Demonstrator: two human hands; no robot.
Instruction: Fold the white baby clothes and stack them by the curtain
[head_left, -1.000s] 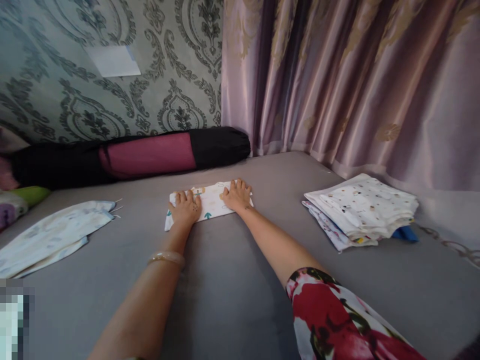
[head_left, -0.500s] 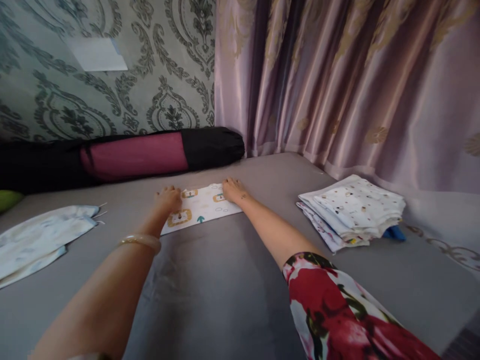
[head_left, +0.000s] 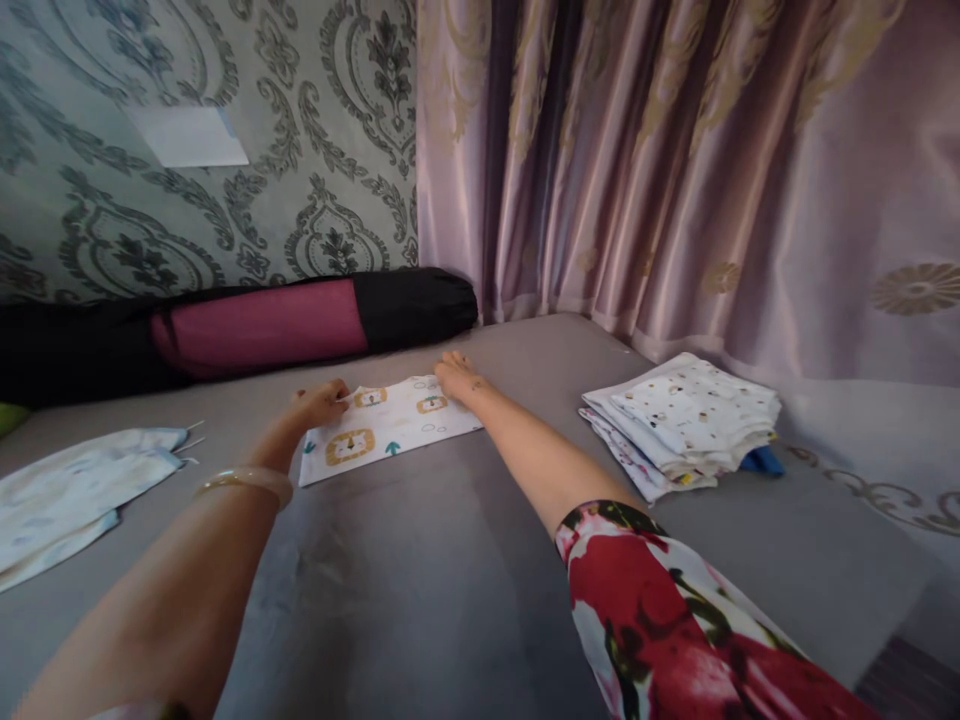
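Observation:
A white cloth point(head_left: 409, 425) printed with tan lion faces and green arrows lies folded flat on the grey bed sheet point(head_left: 405, 590). My left hand point(head_left: 324, 403) is closed on its far left corner, with the fingers curled at the edge. At the far right corner my right hand point(head_left: 456, 378) also grips the cloth, its fingertips partly hidden. Whether the cloth is a garment I cannot tell.
A stack of folded printed cloths point(head_left: 682, 415) lies to the right. On the left is a pale patterned garment point(head_left: 82, 490) with thin ties. A long black and maroon roll point(head_left: 262, 330) lies along the wall, beside the curtain point(head_left: 637, 170).
My left hand has shifted from lying over the cloth's left part to its far left corner, showing more of the lion print. My view has tilted slightly; my right hand stays at its corner.

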